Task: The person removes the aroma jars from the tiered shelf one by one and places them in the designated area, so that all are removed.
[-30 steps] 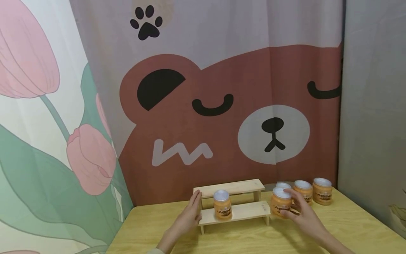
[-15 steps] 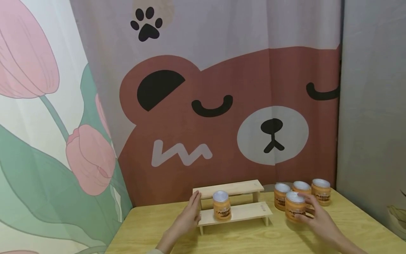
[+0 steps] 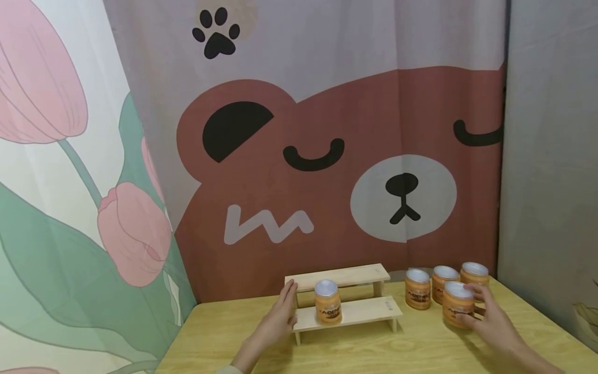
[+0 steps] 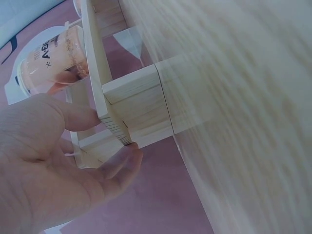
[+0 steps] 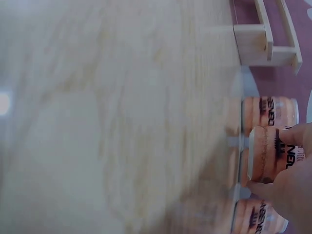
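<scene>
On the lower step of a two-step wooden shelf (image 3: 366,312) stands a jar (image 3: 328,307) with orange contents, dark lettering and a pale lid. My left hand (image 3: 276,321) holds the shelf's left end, its digits about the end of the lower board (image 4: 113,127) in the left wrist view. My right hand (image 3: 495,324) grips a similar jar (image 3: 454,306) between thumb and fingers, to the right of the shelf. In the right wrist view the base of this jar (image 5: 265,156) is partly visible, and the hand covers its upper part.
Behind the held jar stand three more jars in a slanting row: a left one (image 3: 417,290), a middle one (image 3: 441,285) and a right one (image 3: 475,272), partly covered. They stand on a wood-grain table (image 3: 355,353). A bear-print curtain (image 3: 261,208) hangs behind.
My right hand has moved rightward with the held jar, away from the shelf, uncovering the left jar of the row. The left hand and the shelf have stayed in place.
</scene>
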A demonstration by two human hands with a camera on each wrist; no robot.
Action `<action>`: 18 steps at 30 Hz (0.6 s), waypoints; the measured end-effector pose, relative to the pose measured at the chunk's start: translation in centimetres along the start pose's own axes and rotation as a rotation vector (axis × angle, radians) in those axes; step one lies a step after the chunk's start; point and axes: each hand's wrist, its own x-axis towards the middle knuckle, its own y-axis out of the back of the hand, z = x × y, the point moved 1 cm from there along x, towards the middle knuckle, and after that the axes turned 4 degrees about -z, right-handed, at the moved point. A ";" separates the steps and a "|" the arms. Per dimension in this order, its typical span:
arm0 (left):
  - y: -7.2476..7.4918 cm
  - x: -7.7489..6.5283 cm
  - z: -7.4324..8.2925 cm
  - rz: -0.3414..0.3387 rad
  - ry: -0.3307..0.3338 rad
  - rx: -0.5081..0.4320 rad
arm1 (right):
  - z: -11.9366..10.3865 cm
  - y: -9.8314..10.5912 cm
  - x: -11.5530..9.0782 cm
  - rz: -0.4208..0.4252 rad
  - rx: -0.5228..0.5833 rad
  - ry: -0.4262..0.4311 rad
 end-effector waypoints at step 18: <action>0.2 -0.2 0.3 -0.005 0.027 0.007 | 2.5 1.9 0.7 -0.013 0.005 -0.067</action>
